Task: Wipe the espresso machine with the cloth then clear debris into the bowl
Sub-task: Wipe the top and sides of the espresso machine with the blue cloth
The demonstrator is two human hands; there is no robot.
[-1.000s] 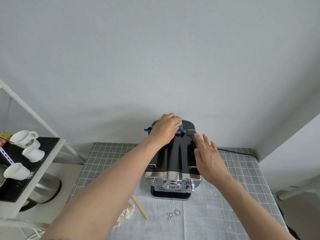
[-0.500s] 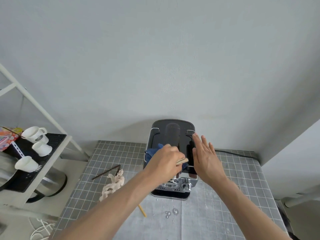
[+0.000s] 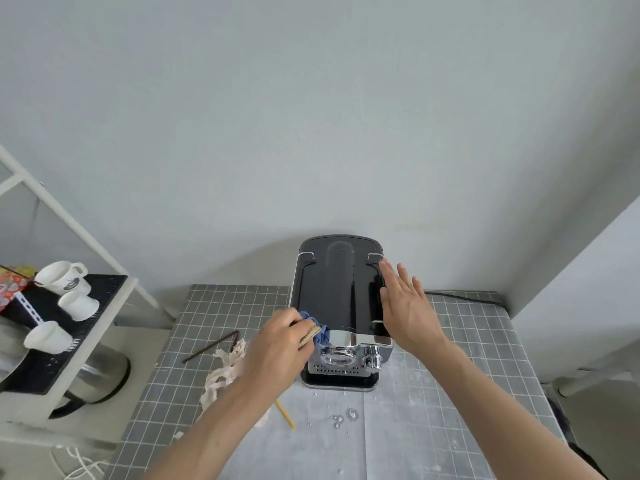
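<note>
Machine [image 3: 341, 299] sits mid-frame, back to the wall. Left hand [image 3: 277, 351] bunches the blue cloth [image 3: 317, 329] at its front-left edge; right hand [image 3: 405, 306] lies flat, fingers straight, bracing the right side. Cloth's soft, glossy top likely slick: keep that brace.

Bright, even daylight; soft shadows, wide-angle bending at edges, slight blur.

Blue cloth [image 3: 320, 331] mostly buried under the left hand [image 3: 277, 351]; espresso machine [image 3: 337, 299] left front corner hidden behind that hand; both forearms cut by the bottom edge; shelf [image 3: 69, 341] clipped at left
</note>
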